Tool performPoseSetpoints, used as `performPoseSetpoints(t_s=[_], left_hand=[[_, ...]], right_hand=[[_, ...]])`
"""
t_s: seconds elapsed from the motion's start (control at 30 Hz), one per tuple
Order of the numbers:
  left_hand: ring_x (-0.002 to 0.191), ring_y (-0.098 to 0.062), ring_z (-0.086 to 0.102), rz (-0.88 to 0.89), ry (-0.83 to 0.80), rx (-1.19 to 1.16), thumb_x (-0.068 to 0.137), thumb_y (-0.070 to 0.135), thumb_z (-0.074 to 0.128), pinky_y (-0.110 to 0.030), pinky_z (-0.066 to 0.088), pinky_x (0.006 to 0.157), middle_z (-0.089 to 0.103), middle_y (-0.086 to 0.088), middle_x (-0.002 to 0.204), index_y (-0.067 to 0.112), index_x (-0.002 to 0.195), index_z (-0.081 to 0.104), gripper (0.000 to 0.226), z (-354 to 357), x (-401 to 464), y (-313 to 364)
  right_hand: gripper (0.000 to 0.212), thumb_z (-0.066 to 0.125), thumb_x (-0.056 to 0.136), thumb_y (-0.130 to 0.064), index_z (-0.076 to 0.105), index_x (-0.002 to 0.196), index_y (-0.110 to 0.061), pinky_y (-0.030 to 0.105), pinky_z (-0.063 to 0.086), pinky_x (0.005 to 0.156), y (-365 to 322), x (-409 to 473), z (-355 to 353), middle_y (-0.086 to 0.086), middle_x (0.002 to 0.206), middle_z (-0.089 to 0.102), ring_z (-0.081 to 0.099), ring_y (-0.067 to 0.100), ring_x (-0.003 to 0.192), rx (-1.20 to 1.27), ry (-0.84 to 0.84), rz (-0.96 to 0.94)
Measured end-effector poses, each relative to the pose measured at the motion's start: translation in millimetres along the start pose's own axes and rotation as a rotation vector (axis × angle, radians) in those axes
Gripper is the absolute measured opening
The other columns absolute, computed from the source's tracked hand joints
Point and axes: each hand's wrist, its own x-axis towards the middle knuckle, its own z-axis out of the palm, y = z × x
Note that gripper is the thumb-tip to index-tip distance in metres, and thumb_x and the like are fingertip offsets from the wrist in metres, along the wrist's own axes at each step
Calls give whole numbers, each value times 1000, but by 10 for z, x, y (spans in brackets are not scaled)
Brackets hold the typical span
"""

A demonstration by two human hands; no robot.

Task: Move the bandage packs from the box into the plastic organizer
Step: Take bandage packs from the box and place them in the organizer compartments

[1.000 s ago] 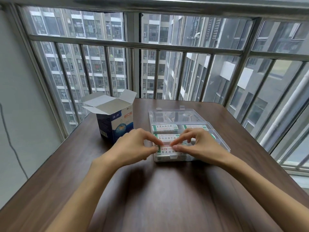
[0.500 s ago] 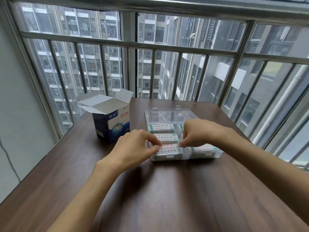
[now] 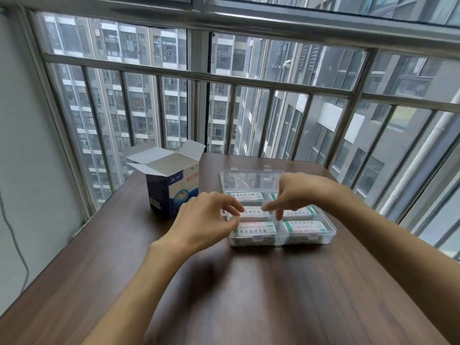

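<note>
1. Plastic organizer (image 3: 331, 231) sits on the far-right part of the desk (image 3: 249, 295), lid (image 3: 249, 179) open and lying flat behind it; its right wall is near the desk's right edge.
2. Bandage packs (image 3: 254, 229) lie flat in its compartments, white with green ends; six slots visible, some partly hidden by hands.
3. Box (image 3: 171, 192) stands upright left of the organizer, flaps open, near the desk's left edge; a gap separates the two.
4. Left hand (image 3: 201, 220) hovers at the organizer's left side, fingers (image 3: 234, 206) loosely spread, over the middle-left pack; contact unclear, motion blur.
5. Right hand (image 3: 301, 192) is above the middle row, fingers relaxed, pointing down, gripping nothing.
6. Wide bare dark wood desk in front of the organizer.
7. Window bars (image 3: 224, 78) right behind the desk; apartment towers beyond.
</note>
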Motion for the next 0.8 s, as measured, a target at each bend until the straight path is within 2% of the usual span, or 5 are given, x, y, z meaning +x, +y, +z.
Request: performPoseSetpoints(t_s=[0.23, 0.37, 0.53, 0.67, 0.8], left_hand=[[56, -4, 56, -199, 729, -352, 80, 48, 56, -28, 42, 54, 61, 14, 56, 22, 60, 62, 33, -394, -72, -226], [54, -10, 42, -449, 815, -505, 84, 54, 63, -32, 33, 57, 46, 8, 52, 14, 60, 46, 49, -438, -185, -456], [79, -16, 57, -520, 617, -682, 55, 82, 58, -39, 45, 75, 61, 8, 87, 19, 109, 53, 83, -383, -174, -564], [55, 7, 50, -363, 644, -755, 92, 44, 55, -28, 41, 60, 64, 27, 67, 28, 89, 66, 19, -453, -182, -533], [60, 10, 57, -197, 547, -727, 97, 17, 51, -7, 38, 46, 66, 24, 65, 32, 97, 67, 22, -478, -227, -477]], right_hand=[[33, 57, 92, -31, 58, 122, -18, 29, 52, 67, -512, 210, -33, -11, 75, 54, 56, 10, 72, 129, 426, -347], [65, 56, 92, -19, 22, 147, -29, 28, 46, 64, -902, 508, 200, 1, 112, 55, 55, 21, 93, -161, 542, -477], [13, 59, 90, -20, 61, 102, -16, 31, 39, 65, -1040, 614, 381, 5, 93, 63, 60, 25, 85, -222, 804, -566], [17, 78, 68, -14, 63, 69, -23, 27, 34, 47, -922, 428, 578, -4, 64, 56, 56, 18, 61, -211, 984, -740], [15, 75, 69, -15, 69, 77, -25, 27, 37, 42, -733, 316, 797, -7, 62, 60, 59, 17, 61, -185, 911, -740]])
